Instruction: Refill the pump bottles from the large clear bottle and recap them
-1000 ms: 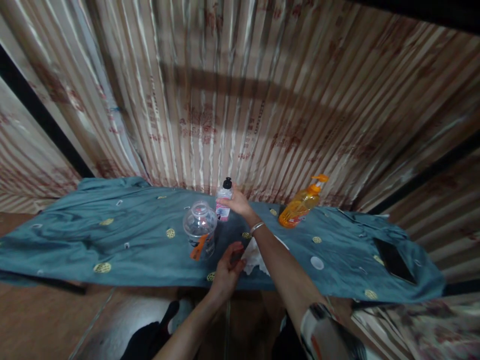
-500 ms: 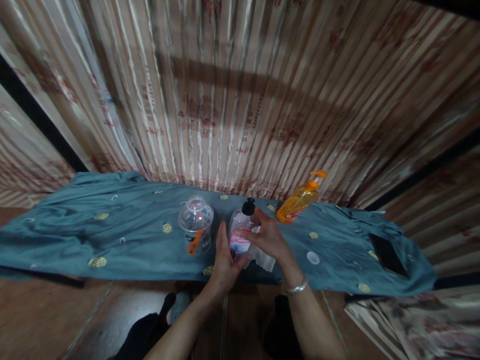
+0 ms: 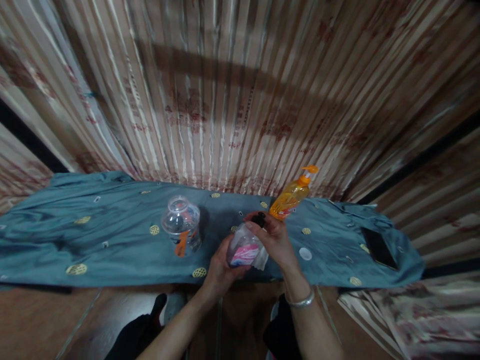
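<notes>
A clear bottle with a pink label [image 3: 243, 254] and a black cap [image 3: 258, 219] is tilted over the front part of the cloth-covered table. My left hand [image 3: 221, 267] is wrapped round its lower left side. At the bottle's neck, beside the cap, the fingers of my right hand [image 3: 275, 237] are closed. A whitish, crumpled piece [image 3: 261, 259] shows between the bottle and my right hand. To the left stands a clear plastic cup [image 3: 182, 225] with a domed lid and an orange mark.
An orange pump bottle [image 3: 290, 199] stands behind my right hand. A white disc [image 3: 305, 254] and a dark phone [image 3: 378, 247] lie on the teal cloth [image 3: 123, 220] to the right. A pleated curtain [image 3: 210, 100] hangs behind the table.
The bottle has tilted to the right, and my right hand has moved up to its neck. The view has shifted slightly, so the table things appear further left.
</notes>
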`<state>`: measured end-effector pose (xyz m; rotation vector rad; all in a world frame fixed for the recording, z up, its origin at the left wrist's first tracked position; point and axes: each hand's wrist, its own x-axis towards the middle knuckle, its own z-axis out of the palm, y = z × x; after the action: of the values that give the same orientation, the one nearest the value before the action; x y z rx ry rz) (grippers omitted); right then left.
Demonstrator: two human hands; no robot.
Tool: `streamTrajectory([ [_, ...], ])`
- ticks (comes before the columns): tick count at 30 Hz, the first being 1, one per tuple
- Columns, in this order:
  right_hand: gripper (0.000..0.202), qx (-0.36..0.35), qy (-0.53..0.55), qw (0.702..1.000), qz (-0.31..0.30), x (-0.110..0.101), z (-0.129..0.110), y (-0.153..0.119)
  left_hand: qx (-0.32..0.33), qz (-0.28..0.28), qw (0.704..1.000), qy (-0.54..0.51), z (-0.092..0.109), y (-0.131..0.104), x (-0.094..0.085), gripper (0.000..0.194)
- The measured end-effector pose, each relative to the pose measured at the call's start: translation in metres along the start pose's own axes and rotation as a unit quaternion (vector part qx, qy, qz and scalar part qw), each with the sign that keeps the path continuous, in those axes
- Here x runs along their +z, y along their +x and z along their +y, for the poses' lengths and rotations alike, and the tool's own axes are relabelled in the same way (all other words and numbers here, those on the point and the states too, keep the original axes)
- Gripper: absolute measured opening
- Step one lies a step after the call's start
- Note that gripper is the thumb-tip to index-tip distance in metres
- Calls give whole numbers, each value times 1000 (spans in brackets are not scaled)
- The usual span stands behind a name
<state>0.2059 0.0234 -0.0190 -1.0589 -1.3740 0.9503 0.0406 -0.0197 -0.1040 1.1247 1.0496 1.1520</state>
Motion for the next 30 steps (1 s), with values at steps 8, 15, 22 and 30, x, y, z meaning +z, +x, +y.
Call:
streamTrajectory([
  [8, 61, 91, 94, 988, -78, -29, 11, 3, -78, -117, 987, -79, 6, -21, 15, 88],
  [15, 65, 104, 63, 991, -51, -50, 23, 9, -81, -104, 989, -73, 7, -15, 8, 88],
  [22, 66, 88, 60, 992, -69, -40, 19, 7, -73, -86, 992, -58, 5, -13, 7, 85],
  [30, 68, 91, 67, 992, -63, -46, 20, 7, -72, -81, 993, -42, 5, -11, 2, 84],
])
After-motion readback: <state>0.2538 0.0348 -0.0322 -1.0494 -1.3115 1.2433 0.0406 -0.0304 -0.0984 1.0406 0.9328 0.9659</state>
